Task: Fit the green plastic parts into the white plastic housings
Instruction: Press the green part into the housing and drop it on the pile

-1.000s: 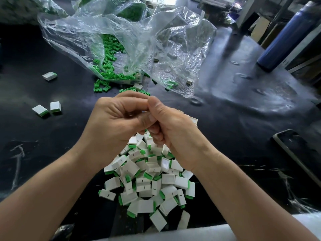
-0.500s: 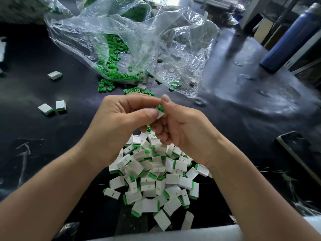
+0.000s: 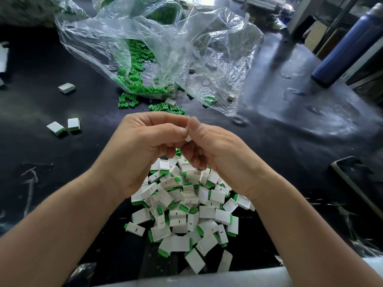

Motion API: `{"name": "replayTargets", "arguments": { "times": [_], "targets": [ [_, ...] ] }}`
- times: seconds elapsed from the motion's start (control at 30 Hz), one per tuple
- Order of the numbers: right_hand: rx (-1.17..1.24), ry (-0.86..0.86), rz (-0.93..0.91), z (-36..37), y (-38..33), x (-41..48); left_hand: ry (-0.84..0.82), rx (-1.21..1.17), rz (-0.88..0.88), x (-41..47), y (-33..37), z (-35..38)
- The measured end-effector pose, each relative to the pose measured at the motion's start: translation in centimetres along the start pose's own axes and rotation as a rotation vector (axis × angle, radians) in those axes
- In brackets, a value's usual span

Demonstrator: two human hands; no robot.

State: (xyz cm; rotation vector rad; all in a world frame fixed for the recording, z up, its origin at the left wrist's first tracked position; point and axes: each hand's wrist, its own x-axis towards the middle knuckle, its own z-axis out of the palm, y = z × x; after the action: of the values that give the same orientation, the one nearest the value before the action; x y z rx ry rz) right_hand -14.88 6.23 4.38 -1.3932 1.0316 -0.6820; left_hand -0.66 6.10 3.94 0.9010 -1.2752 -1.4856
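Note:
My left hand and my right hand meet above the black table, fingertips together. Between them they pinch one small white housing; only its lower corner shows, and a green part in it cannot be made out. Under my wrists lies a pile of white housings with green parts fitted. Loose green parts lie in and spill from a clear plastic bag at the back.
Three assembled pieces lie apart on the left: two and one. A blue bottle stands at the right back. A dark phone-like slab lies at the right. A white edge runs along the near side.
Both hands stayed joined and lifted slightly away from the pile. The green tip seen between the fingertips half a second ago is now hidden; only white housing shows.

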Motion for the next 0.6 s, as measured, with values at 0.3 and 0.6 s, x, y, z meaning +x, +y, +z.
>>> {"name": "replayTargets", "arguments": {
  "times": [0.3, 0.6],
  "targets": [
    [0.032, 0.085, -0.111, 1.0, -0.1, -0.2, 0.072, -0.067, 0.088, 0.0, -0.6, 0.7],
    [0.002, 0.134, -0.188, 1.5, 0.2, -0.1, 0.093, -0.13, 0.093, -0.1, -0.7, 1.2]
  ]
}}
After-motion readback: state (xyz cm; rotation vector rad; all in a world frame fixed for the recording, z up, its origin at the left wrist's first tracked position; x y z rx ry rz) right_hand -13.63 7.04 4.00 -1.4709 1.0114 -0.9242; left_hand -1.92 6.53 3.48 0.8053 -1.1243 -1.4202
